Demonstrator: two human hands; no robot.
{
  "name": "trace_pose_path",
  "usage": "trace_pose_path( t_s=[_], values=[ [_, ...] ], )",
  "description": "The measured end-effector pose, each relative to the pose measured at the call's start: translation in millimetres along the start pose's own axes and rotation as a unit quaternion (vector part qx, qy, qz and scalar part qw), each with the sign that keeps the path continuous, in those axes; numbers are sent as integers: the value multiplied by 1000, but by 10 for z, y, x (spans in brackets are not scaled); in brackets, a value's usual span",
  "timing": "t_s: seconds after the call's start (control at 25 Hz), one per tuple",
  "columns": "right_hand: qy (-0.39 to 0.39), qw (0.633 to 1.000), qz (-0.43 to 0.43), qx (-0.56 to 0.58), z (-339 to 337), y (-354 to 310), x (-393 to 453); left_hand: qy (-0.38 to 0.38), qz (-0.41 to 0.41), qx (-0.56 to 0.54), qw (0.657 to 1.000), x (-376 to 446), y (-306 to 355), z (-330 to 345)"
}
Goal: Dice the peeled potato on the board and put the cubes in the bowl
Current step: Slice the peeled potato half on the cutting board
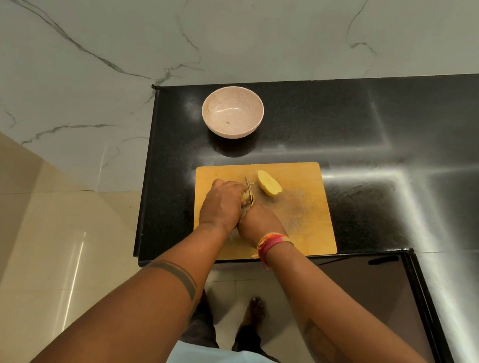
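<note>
Currently the right hand grips a small knife, blade down into the pale yellow potato piece that the left hand holds curled against the rectangular wooden cutting board. The other peeled potato half lies uncut just beside the blade. The round pale pink bowl, beyond the board, holds no cubes. Judged early: halved only; dicing and transfer remain.

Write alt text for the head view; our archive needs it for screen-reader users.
A person's left hand steadies a piece of peeled potato on a wooden cutting board while the right hand cuts it with a knife. Another potato half lies beside them; an empty pink bowl sits behind the board on a black counter.
</note>
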State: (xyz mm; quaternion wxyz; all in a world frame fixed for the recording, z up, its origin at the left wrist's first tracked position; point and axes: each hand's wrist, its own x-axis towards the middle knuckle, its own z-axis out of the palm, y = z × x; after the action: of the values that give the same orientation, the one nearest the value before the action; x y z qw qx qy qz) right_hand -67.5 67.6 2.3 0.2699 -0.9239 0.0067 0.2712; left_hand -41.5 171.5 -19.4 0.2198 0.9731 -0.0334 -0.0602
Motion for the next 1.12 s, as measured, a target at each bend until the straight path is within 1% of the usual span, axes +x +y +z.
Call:
trace_pose_path(
  t_s=[0.12,0.2,0.32,0.44,0.56,0.68,0.96,1.12],
  values=[
    [-8,996,71,51,149,138,-218,5,-4,-10,1000,5,8,6],
    [-9,994,90,67,276,236,-318,5,-6,-8,1000,13,14,10],
    [-6,994,86,68,420,342,-428,-5,-10,5,1000,12,23,6],
    [19,995,72,65,466,394,-577,-11,5,25,1000,0,3,1],
    [54,994,65,75,394,360,-607,-10,16,33,999,-27,-22,-3],
    [68,993,62,81,286,266,-449,-5,21,32,999,-56,-9,-4],
    [38,994,64,80,112,52,-123,5,19,39,999,-30,-24,8],
    [7,999,25,42,-57,-57,4,9,21,40,999,-32,-8,-18]
  ],
)
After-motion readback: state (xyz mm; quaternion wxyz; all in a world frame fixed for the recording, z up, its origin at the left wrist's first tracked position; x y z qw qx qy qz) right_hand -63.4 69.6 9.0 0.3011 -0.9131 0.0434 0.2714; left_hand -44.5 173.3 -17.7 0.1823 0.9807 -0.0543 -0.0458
